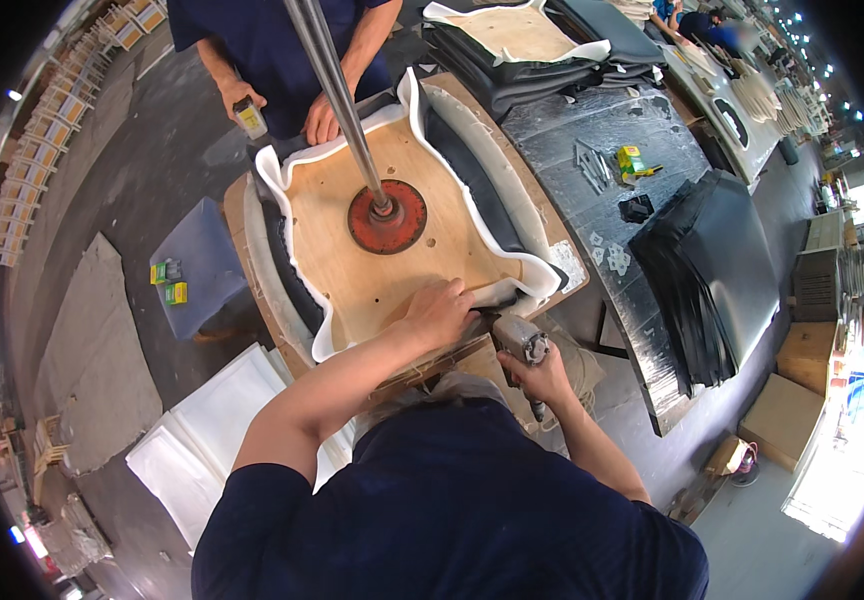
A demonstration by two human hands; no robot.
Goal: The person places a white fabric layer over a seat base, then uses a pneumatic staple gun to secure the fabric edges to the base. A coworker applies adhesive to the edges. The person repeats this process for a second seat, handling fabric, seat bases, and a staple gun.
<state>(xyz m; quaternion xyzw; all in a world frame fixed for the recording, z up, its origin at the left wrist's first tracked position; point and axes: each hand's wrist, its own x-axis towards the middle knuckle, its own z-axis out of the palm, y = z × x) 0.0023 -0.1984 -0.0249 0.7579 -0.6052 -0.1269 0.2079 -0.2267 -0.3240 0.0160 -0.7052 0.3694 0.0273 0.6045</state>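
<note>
A wooden seat panel (332, 210) lies underside up on a worktable, with white padding (467, 200) and a black cover (442, 140) around its edges. A red round plate (410, 240) on a metal rod (337, 80) presses on its middle. At the near edge my left hand (440, 315) bends its fingers over the cover's margin, holding it against the panel. My right hand (544, 378) is wrapped round a staple gun (522, 340), whose nose is close to the near right corner. Across the panel, a co-worker holds another staple gun (250, 118) and rests a hand (322, 120) on the far edge.
On the right, a dark table (592, 120) bears a stack of black sheets (712, 270), staple strips (592, 165) and a yellow-green box (632, 160). More covers and a padded panel (517, 35) are stacked beyond. White sheets (222, 400) and a blue-covered stand (197, 265) are at left.
</note>
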